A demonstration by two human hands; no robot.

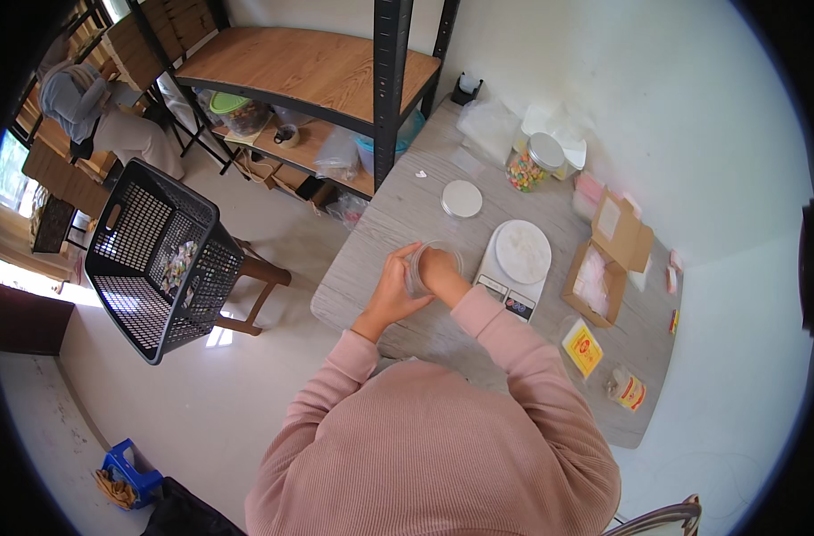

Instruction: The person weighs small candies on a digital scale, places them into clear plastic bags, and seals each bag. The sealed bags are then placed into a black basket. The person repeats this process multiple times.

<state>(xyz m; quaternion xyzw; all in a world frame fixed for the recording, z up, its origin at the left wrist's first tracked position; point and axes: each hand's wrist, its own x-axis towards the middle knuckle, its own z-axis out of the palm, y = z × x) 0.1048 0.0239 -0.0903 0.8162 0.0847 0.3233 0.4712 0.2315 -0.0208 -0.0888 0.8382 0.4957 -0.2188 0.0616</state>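
Observation:
A clear plastic jar (pixel 415 281) is tilted over the near part of the table, and my left hand (pixel 390 291) wraps around its side. My right hand (pixel 440 269) reaches in through the jar's mouth; what its fingers do inside is hidden. Just beyond the jar lies a round silver lid (pixel 462 199). To the right of my hands stands a white kitchen scale (pixel 522 254) with a bare round platform. A second jar (pixel 527 167), silver-lidded and partly filled with colourful candies, stands farther back.
On the grey wood-grain table (pixel 373 234) an open cardboard box (pixel 591 281) holds pinkish-white material. Nearby are a yellow-labelled packet (pixel 583 350) and another plastic pack (pixel 627 388). A black basket (pixel 162 261) rests on a wooden stool (pixel 256 288). Metal-framed shelves (pixel 300 67) adjoin the table; a person (pixel 78 100) sits beyond.

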